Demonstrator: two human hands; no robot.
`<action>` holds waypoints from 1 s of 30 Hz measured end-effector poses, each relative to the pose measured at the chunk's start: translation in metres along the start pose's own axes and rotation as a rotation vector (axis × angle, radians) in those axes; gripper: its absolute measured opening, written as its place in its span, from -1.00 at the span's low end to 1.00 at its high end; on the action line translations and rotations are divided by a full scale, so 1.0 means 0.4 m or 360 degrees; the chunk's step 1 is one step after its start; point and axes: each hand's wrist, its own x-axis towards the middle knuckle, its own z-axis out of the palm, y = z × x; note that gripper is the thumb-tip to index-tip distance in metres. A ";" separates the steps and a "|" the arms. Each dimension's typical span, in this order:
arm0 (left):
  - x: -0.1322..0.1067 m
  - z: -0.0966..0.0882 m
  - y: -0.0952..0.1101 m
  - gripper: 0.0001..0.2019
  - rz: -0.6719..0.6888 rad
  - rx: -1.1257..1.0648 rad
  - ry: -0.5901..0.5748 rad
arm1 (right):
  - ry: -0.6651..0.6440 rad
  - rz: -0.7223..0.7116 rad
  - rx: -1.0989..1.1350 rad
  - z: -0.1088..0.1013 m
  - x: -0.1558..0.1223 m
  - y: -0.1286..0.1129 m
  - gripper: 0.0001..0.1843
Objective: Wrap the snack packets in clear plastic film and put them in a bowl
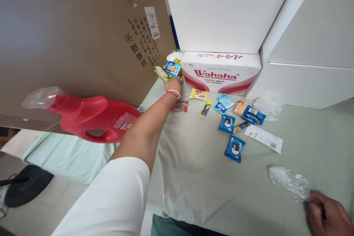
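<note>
My left hand point(173, 85) reaches far forward to a small pile of wrapped snacks against the cardboard. Its fingers look curled at a blue snack packet point(173, 68) and a green-and-cream packet point(163, 73); whatever they grip is hidden. At the lower right, my right hand point(330, 215) pinches one end of a crumpled clear plastic bag point(290, 182) above the cloth. Close to the left wrist lie a red-ended brown snack point(179, 106) and a yellow packet point(198, 94). Blue packets point(234, 149), a small yellow-and-black stick packet point(205, 109) and a white packet point(264, 138) are scattered across the middle.
A Wahaha water carton point(221, 73) stands against white cabinets at the back. Left of my arm, a red jug point(94, 116) with a clear cap leans by a large cardboard sheet point(83, 37). Another clear plastic bag point(269, 107) lies right of the carton on the pale green cloth point(199, 184).
</note>
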 end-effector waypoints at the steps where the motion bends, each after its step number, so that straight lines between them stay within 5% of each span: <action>1: -0.011 0.000 -0.008 -0.65 -0.0037 0.0010 -0.0003 | -0.0011 0.0006 -0.0025 -0.008 0.004 -0.015 -0.65; 4: -0.095 -0.007 -0.045 -0.65 -0.0070 0.0029 0.0037 | -0.0011 0.0017 -0.0021 -0.024 0.016 -0.053 -0.62; 10: -0.382 -0.027 -0.126 -0.69 0.0075 0.0016 0.0100 | 0.0015 -0.0001 0.0075 -0.032 0.028 -0.072 -0.63; 15: -0.537 -0.047 -0.075 -0.81 0.0375 -0.0501 0.0124 | 0.0021 0.0024 0.0186 -0.027 0.030 -0.072 -0.65; 17: -0.549 -0.046 -0.008 -0.89 0.0382 -0.1037 0.0070 | 0.0017 0.0043 0.0223 -0.024 0.031 -0.072 -0.66; 20: -0.520 -0.032 0.119 -0.88 -0.0004 -0.1939 -0.0093 | 0.0022 0.0058 0.0270 -0.020 0.030 -0.075 -0.67; 24: -0.450 -0.015 0.254 -0.82 -0.0279 -0.2392 -0.0251 | 0.0048 0.0080 0.0300 -0.018 0.026 -0.078 -0.67; 27: -0.429 -0.028 0.283 -0.76 -0.0360 -0.2600 -0.0408 | 0.0053 0.0097 0.0325 -0.020 0.026 -0.071 -0.66; 30: -0.461 -0.062 0.256 -0.70 -0.0364 -0.2808 -0.0461 | 0.0058 0.0229 0.0450 -0.018 0.040 -0.083 -0.65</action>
